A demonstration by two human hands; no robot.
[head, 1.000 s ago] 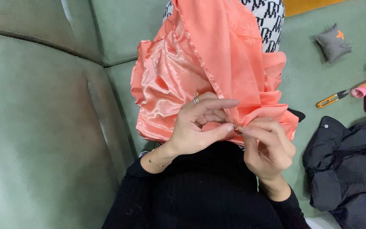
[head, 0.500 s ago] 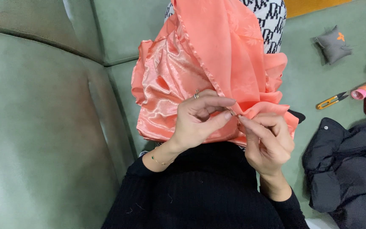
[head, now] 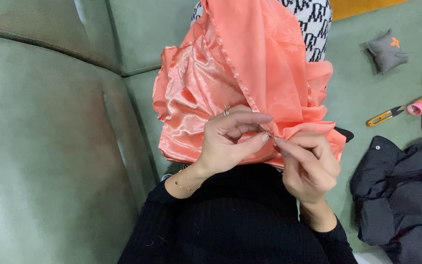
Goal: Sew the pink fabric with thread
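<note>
Green sofa (head: 50,146) fills most of view. Orange satin cloth (head: 221,88) draped over lap, bunched at bottom edge. Dark jacket (head: 406,195) heaped at right on cushion. Left hand (head: 228,142) pinches cloth edge, thumb and fingers closed on fold, ring on finger. Right hand (head: 308,166) right next to it, fingertips pinched shut on same fold, maybe something tiny there, can't tell. Grey pincushion (head: 386,50), yellow snips (head: 384,116) further right.
</note>
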